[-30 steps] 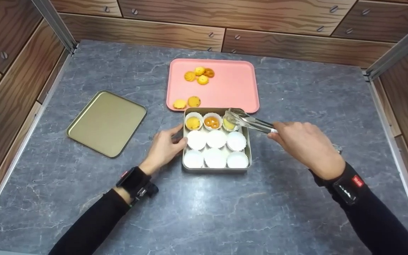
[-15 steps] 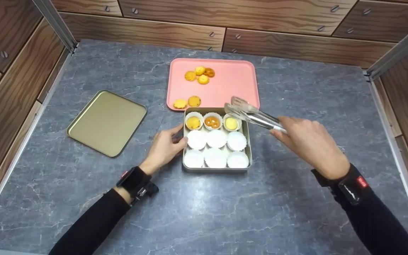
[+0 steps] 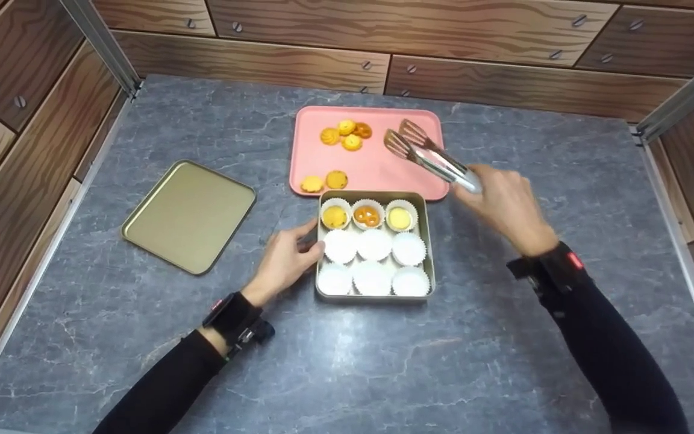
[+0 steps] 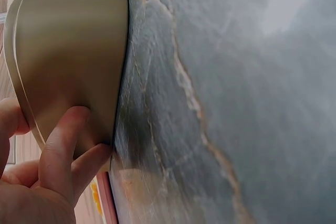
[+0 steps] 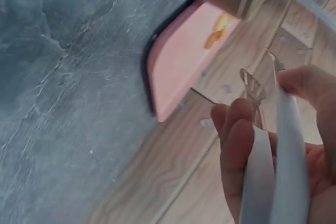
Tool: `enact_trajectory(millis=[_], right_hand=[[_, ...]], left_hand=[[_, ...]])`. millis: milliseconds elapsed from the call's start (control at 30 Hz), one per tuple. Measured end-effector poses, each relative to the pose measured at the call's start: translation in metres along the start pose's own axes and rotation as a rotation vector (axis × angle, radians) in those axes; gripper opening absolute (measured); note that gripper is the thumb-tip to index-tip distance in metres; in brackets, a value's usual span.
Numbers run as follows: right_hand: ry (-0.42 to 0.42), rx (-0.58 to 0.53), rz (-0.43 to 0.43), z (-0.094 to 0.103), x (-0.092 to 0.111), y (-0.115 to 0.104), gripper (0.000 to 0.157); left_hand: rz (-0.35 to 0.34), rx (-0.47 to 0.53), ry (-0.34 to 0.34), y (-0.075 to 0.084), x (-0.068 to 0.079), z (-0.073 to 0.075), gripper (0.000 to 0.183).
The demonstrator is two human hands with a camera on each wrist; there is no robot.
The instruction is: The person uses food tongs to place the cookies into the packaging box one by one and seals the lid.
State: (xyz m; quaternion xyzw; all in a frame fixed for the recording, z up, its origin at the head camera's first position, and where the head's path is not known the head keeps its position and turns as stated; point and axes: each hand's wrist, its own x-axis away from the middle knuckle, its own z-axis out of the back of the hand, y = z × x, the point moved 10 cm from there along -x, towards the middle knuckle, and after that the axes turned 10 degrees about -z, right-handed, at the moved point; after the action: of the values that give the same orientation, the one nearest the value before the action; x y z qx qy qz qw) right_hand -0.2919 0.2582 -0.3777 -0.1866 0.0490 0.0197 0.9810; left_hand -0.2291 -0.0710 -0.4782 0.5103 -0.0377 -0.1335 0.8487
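My left hand (image 3: pixel 287 259) touches the outer left wall of a rectangular metal tin (image 3: pixel 376 298); in the left wrist view its fingertips rest against the tin's side. Paper cups in rows fill the tin. In its back row lie a yellow cookie (image 3: pixel 335 218), a pretzel-shaped cookie (image 3: pixel 367 216) and a pale yellow round cookie (image 3: pixel 399 219); the other cups look white inside. My right hand (image 3: pixel 506 205) grips metal tongs (image 3: pixel 437 163), whose slotted tips are spread over the right part of a pink tray (image 3: pixel 383 176), nothing between them.
Several cookies (image 3: pixel 347 134) are clustered at the tray's back left, and two more cookies (image 3: pixel 323 182) lie near its front edge. The tin's gold lid (image 3: pixel 190 217) rests on the grey table (image 3: pixel 347 374) at left. Wood-patterned panels (image 3: pixel 299 63) wall the back and sides.
The tongs have come away from the pale yellow cookie in the back right cup, leaving it there. My right hand has carried them up over the tray, tips spread. The left hand stays put.
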Motion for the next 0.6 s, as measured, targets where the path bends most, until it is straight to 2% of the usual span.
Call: enact_trajectory(millis=[233,400,600], right_hand=[[-0.068,0.095,-0.033,-0.025,-0.039,-0.001,0.049],[-0.081,0.085,-0.017,-0.038,-0.059,-0.008,0.050],[-0.107,0.061,-0.001,-0.051,-0.076,-0.017,0.049]], left_hand=[[-0.023,-0.019,0.011,0.001,0.002,0.001,0.057],[-0.038,-0.049,0.012,0.003,0.000,0.003,0.056],[-0.030,-0.026,0.008,0.001,0.000,0.001,0.057]])
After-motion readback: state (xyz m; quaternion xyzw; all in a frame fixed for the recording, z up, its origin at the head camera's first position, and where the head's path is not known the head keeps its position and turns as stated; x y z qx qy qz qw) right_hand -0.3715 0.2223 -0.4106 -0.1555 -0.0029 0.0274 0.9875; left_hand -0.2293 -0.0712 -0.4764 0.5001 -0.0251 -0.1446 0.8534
